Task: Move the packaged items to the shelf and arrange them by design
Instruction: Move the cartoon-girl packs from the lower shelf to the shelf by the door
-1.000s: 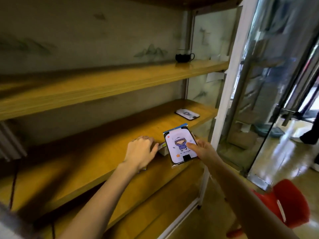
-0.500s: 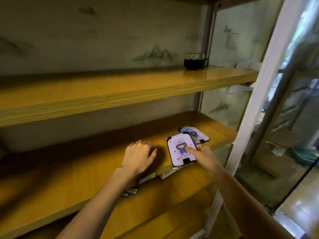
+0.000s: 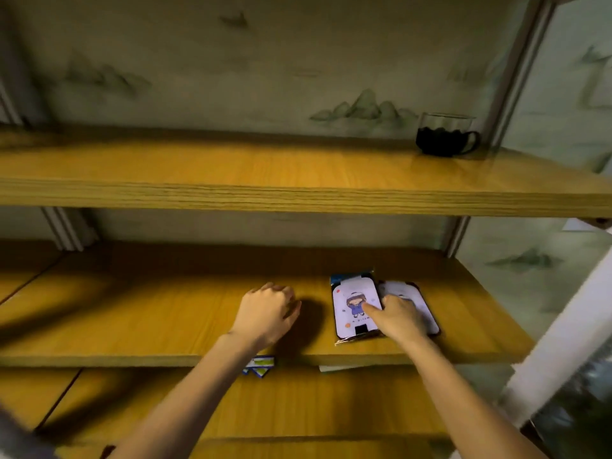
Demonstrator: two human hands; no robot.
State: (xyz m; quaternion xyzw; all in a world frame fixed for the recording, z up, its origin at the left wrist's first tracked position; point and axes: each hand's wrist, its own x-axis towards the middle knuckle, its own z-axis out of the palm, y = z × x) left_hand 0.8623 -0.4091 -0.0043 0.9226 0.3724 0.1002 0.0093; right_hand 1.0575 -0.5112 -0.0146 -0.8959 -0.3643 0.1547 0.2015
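My right hand (image 3: 399,318) is flat on the cartoon-print packaged item (image 3: 354,308), index finger pressing the face, other fingers loosely spread over the edge. Not a pinch grip, just pinning it down. The item lies flat on the middle shelf (image 3: 165,313), near the front edge, right of centre. A second packaged item (image 3: 427,306) with a pale face sits just beside it on the right, partly under my hand; the two touch or overlap slightly, can't tell which.

My left hand (image 3: 266,311) rests on the bare shelf, fingers curled loosely, holding nothing that I can see.

More packages (image 3: 260,366) poke out on the shelf below, mostly hidden by the board.

Handling guess: thin, light, fairly stiff card or case in a glossy plastic sleeve. Slick on varnished wood, so it should slide easily under fingertip pressure. Loose sleeve edge at the bottom looks crinkly, bad place to hold. To lift, better to pinch the long sides or hook a fingertip under the near short edge. Not fragile, but the sleeve could snag the neighbour.

Dark cup (image 3: 443,137) on the upper shelf is well apart, no clash.
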